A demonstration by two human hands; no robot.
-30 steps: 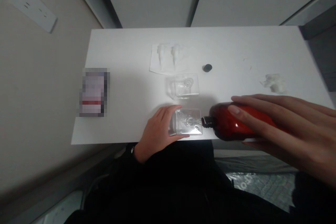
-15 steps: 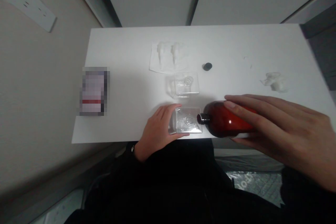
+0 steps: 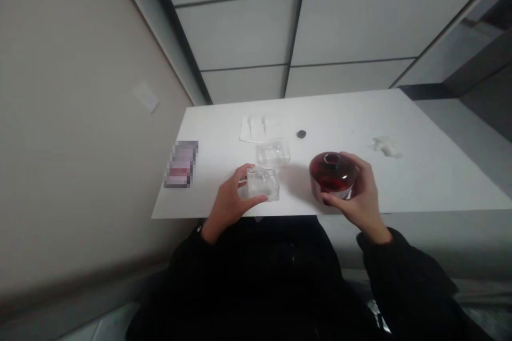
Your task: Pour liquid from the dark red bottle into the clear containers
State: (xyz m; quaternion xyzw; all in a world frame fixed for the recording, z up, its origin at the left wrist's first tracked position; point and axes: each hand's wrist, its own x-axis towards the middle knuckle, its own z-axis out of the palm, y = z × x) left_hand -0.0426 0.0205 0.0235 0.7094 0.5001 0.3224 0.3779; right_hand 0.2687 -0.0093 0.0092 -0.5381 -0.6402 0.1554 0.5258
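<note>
My left hand (image 3: 229,200) is closed around the sides of a clear square container (image 3: 263,185) near the table's front edge. To its right, my right hand (image 3: 363,192) grips a dark red bottle (image 3: 331,177), which is upright with its uncapped mouth facing up; fingers wrap its right side and the thumb is across the front. Just behind the held container is a second clear square container (image 3: 276,153). A small dark cap (image 3: 301,134) lies on the table beyond the bottle.
Two small white pieces lie on a white sheet (image 3: 245,133) at the back of the white table (image 3: 340,112). A crumpled white tissue (image 3: 386,147) is to the right. A blurred-out box (image 3: 182,164) sits at the left, near the wall.
The red bottle has gone from lying tilted with its mouth over the clear container to upright, apart from it on the right. My left hand keeps hold of the container. The camera view has shifted.
</note>
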